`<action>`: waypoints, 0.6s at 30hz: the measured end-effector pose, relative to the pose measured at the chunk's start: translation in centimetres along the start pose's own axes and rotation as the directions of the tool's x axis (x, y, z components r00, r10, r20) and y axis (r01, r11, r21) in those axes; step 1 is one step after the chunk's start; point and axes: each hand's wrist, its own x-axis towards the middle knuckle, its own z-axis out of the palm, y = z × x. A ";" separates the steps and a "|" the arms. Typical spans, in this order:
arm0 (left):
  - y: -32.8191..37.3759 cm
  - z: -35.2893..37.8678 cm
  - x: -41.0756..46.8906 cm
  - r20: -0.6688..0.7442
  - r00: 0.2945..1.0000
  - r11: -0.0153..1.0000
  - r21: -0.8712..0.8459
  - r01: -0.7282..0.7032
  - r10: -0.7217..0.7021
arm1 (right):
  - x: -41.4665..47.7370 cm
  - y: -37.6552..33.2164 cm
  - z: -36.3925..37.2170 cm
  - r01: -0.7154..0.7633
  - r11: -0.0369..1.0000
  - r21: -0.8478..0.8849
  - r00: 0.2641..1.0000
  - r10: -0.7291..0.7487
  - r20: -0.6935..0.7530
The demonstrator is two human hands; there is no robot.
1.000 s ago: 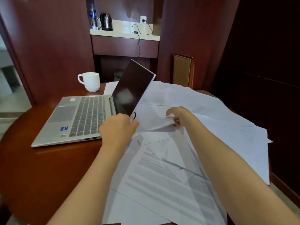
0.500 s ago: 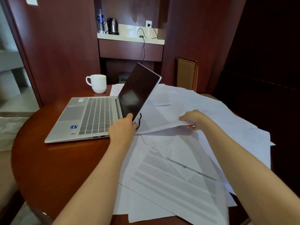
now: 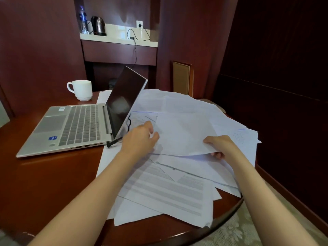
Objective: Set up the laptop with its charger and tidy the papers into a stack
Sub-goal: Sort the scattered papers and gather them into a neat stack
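Hands: right hand point(image 3: 224, 146) tight on a sheet point(image 3: 184, 135) corner, left hand point(image 3: 140, 139) half-open at its edge.

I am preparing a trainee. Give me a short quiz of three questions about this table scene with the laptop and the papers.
1. True or false: the lid of the laptop is closed.
2. The right hand pinches: A the mug, B a lifted sheet, C the laptop screen.
3. What stands beside the water bottle on the shelf?

Key
1. False: the lid is open and tilted back.
2. B: it holds the sheet by its near right corner.
3. The kettle.
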 end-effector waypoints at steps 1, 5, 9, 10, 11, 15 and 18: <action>0.6 0.5 0.0 0.104 0.995 0.999 -0.036 0.008 -0.004 | -0.6 0.3 -0.3 0.011 1.000 -0.014 1.000 -0.011 -0.010; 2.0 2.3 0.2 0.359 0.932 0.995 -0.064 0.075 -0.047 | -2.4 0.7 -1.6 -0.005 0.979 -0.204 0.999 0.015 0.049; 2.7 2.9 1.0 0.417 0.906 0.984 -0.120 0.134 -0.073 | -3.7 0.7 -3.3 0.000 0.896 -0.444 0.968 0.112 0.226; 2.8 2.9 1.2 0.430 0.900 0.977 -0.148 0.150 -0.073 | -3.9 0.8 -3.7 0.001 0.883 -0.470 0.960 0.131 0.249; 2.8 3.0 1.4 0.437 0.897 0.972 -0.175 0.158 -0.067 | -4.0 0.9 -4.2 0.001 0.876 -0.481 0.957 0.139 0.254; 3.2 3.5 1.7 0.414 0.910 0.969 -0.214 0.124 -0.026 | -2.2 2.2 -5.3 -0.036 0.816 -0.577 0.999 0.035 -0.013; 3.4 3.8 1.6 0.401 0.916 0.975 -0.210 0.073 0.017 | -0.4 3.3 -5.4 -0.096 0.820 -0.564 0.976 -0.034 -0.215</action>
